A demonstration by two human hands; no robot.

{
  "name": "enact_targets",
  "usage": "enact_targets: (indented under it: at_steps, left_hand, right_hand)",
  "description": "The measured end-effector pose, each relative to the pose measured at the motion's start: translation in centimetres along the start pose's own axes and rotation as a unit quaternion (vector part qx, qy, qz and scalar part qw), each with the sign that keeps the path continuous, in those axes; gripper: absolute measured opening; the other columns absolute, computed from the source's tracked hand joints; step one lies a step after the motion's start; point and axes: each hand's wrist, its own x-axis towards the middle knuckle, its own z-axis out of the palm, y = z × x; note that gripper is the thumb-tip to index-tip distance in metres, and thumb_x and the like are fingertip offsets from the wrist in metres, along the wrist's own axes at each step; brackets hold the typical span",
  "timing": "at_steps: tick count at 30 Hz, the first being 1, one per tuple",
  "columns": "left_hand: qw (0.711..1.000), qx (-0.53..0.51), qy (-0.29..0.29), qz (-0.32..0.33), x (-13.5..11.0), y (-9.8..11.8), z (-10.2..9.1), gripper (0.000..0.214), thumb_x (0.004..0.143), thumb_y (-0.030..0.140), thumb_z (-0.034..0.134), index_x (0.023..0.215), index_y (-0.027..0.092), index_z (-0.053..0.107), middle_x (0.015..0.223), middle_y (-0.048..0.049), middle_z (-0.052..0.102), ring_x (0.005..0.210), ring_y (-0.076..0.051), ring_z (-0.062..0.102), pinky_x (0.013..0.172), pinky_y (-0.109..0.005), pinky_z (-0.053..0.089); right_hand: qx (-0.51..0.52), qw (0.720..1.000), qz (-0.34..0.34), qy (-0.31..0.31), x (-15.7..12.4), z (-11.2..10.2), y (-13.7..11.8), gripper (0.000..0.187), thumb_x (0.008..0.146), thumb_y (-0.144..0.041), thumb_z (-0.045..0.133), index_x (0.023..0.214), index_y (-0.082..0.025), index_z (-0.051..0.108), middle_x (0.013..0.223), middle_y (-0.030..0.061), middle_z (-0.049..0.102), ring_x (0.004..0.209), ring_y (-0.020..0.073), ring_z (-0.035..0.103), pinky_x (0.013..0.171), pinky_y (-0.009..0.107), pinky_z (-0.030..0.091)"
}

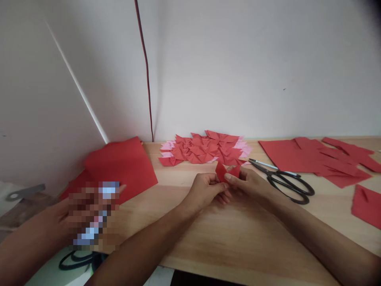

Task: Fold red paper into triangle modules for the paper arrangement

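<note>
A small piece of folded red paper [220,171] is pinched between my two hands above the wooden table, its two pointed ends standing up. My left hand [205,188] grips its near left side, thumb pressed on the paper. From the right, my right hand [245,180] holds the other side with closed fingers. Behind my hands lies a pile of folded red paper pieces [204,150], with pink pieces [245,149] showing at its edges. Black-handled scissors [293,186] rest just right of my right hand, a slim pale pen-like stick [268,163] lying across them.
Red sheets and cut strips [297,155] lie at the back right, another red piece [366,206] nearer. A large red sheet [125,167] is at left. Another person's hand [59,214] reaches in there with a pixelated object. Dark scissor-like handles [76,260] sit below.
</note>
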Motion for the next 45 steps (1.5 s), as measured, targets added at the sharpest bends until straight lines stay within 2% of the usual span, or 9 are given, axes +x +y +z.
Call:
enact_targets:
  at_steps: [3, 9, 14, 19, 24, 27, 34, 39, 45]
  left_hand:
    - [1.0, 0.014, 0.005, -0.016, 0.1, -0.2, 0.1, 0.01, 0.074, 0.02, 0.062, 0.073, 0.011, 0.06, 0.06, -0.0042, 0.065, 0.047, -0.012, 0.06, 0.048, -0.023, 0.048]
    - [0.999, 0.022, -0.002, -0.024, 0.2, -0.3, 0.2, 0.015, 0.075, 0.025, 0.062, 0.075, 0.011, 0.058, 0.061, -0.004, 0.065, 0.047, -0.011, 0.06, 0.045, -0.021, 0.048]
    - [0.997, 0.046, -0.038, -0.048, 0.2, -0.3, 0.3, 0.026, 0.078, 0.038, 0.06, 0.076, 0.012, 0.056, 0.059, -0.0027, 0.063, 0.041, -0.01, 0.056, 0.038, -0.019, 0.041]
    - [0.998, 0.044, -0.037, -0.022, 0.0, -0.2, 0.3, 0.027, 0.078, 0.039, 0.06, 0.076, 0.012, 0.056, 0.059, -0.0032, 0.064, 0.042, -0.009, 0.055, 0.038, -0.017, 0.036]
    - [0.999, 0.024, -0.021, -0.019, -0.2, -0.1, 0.3, 0.024, 0.076, 0.035, 0.059, 0.074, 0.012, 0.057, 0.056, -0.0026, 0.063, 0.04, -0.009, 0.053, 0.04, -0.018, 0.036]
    - [1.0, 0.004, -0.011, -0.005, -0.2, 0.0, 0.2, 0.023, 0.075, 0.034, 0.06, 0.072, 0.012, 0.058, 0.053, -0.0016, 0.061, 0.038, -0.008, 0.05, 0.041, -0.019, 0.035]
    - [0.999, 0.002, -0.033, -0.025, -0.5, 0.3, 0.3, 0.019, 0.073, 0.03, 0.058, 0.065, 0.012, 0.059, 0.047, 0.0009, 0.055, 0.035, -0.006, 0.042, 0.038, -0.019, 0.03]
    - [0.999, 0.014, -0.017, -0.032, -0.8, 0.6, 0.4, 0.018, 0.073, 0.03, 0.057, 0.064, 0.014, 0.058, 0.042, 0.0037, 0.049, 0.033, -0.005, 0.035, 0.035, -0.019, 0.022]
    - [0.999, 0.018, -0.018, -0.023, -0.6, 0.3, 0.3, 0.02, 0.074, 0.032, 0.058, 0.066, 0.013, 0.058, 0.047, 0.0025, 0.053, 0.034, -0.005, 0.038, 0.036, -0.018, 0.025]
  right_hand:
    - [-0.031, 0.998, 0.0, 0.048, 0.0, 0.2, 0.4, 0.039, 0.075, -0.056, 0.063, 0.069, -0.017, 0.057, 0.064, 0.0003, 0.057, 0.057, 0.0131, 0.051, 0.053, 0.026, 0.038]
    - [-0.034, 0.998, -0.014, 0.06, -0.4, 0.1, -0.4, 0.036, 0.075, -0.052, 0.064, 0.064, -0.018, 0.059, 0.063, 0.0019, 0.06, 0.058, 0.0146, 0.053, 0.055, 0.028, 0.04]
    - [-0.04, 0.998, -0.044, 0.035, -0.6, -0.2, -1.1, 0.036, 0.079, -0.049, 0.063, 0.061, -0.018, 0.058, 0.06, 0.0026, 0.061, 0.057, 0.0146, 0.053, 0.056, 0.028, 0.04]
    - [-0.013, 0.998, -0.063, 0.008, -0.5, -0.7, -0.7, 0.041, 0.084, -0.051, 0.057, 0.06, -0.018, 0.06, 0.058, 0.0012, 0.059, 0.053, 0.0116, 0.049, 0.05, 0.026, 0.035]
    - [0.013, 1.0, -0.009, -0.017, -0.2, -0.8, -0.5, 0.054, 0.086, -0.063, 0.046, 0.058, -0.017, 0.058, 0.054, 0.0018, 0.057, 0.046, 0.0105, 0.046, 0.045, 0.025, 0.033]
    - [0.029, 0.999, 0.018, -0.023, -0.3, -0.4, -0.8, 0.055, 0.08, -0.069, 0.049, 0.058, -0.018, 0.053, 0.049, -0.0011, 0.051, 0.041, 0.0097, 0.042, 0.042, 0.025, 0.03]
    - [0.111, 0.979, -0.037, -0.168, -1.0, 0.4, -1.8, 0.054, 0.085, -0.066, 0.044, 0.061, -0.019, 0.055, 0.066, 0.0062, 0.067, 0.069, 0.0192, 0.062, 0.072, 0.033, 0.047]
    - [0.092, 0.983, -0.04, -0.151, -1.2, 0.4, -1.4, 0.057, 0.087, -0.064, 0.042, 0.064, -0.016, 0.062, 0.064, 0.0047, 0.063, 0.065, 0.0169, 0.058, 0.067, 0.031, 0.044]
    - [0.031, 0.995, -0.029, -0.09, -0.7, 0.2, -0.6, 0.054, 0.088, -0.061, 0.044, 0.058, -0.017, 0.052, 0.057, -0.0011, 0.051, 0.056, 0.0113, 0.044, 0.054, 0.025, 0.033]
